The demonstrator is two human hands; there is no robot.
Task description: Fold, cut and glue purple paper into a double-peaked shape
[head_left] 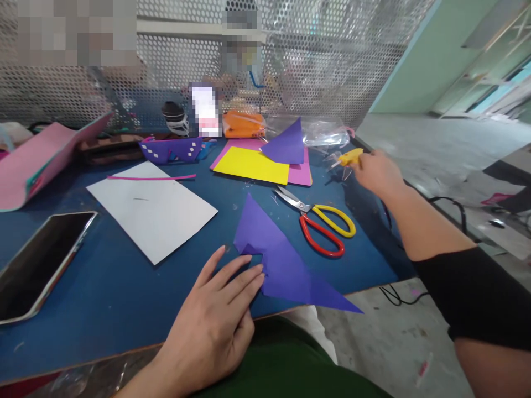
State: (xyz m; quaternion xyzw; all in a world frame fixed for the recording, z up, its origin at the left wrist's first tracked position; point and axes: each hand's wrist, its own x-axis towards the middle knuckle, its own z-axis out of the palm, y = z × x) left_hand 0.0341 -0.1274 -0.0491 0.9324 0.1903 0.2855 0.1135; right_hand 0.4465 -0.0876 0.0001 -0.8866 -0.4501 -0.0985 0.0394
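Note:
My left hand (215,315) lies flat on the blue table (116,287), its fingertips pressing the near edge of a folded purple paper triangle (282,260) that overhangs the table's front edge. My right hand (375,171) reaches to the far right of the table and holds a small yellow tool (350,157), its tip pointing left. Red and yellow scissors (326,224) lie shut between the two hands, just right of the triangle.
A white sheet (151,213) with a pink strip (151,177) lies at centre left. A phone (39,262) rests at the left edge. Yellow paper (251,166), pink paper and another purple piece (286,146) sit at the back, near purple paper glasses (170,149) and a pink folder (37,157).

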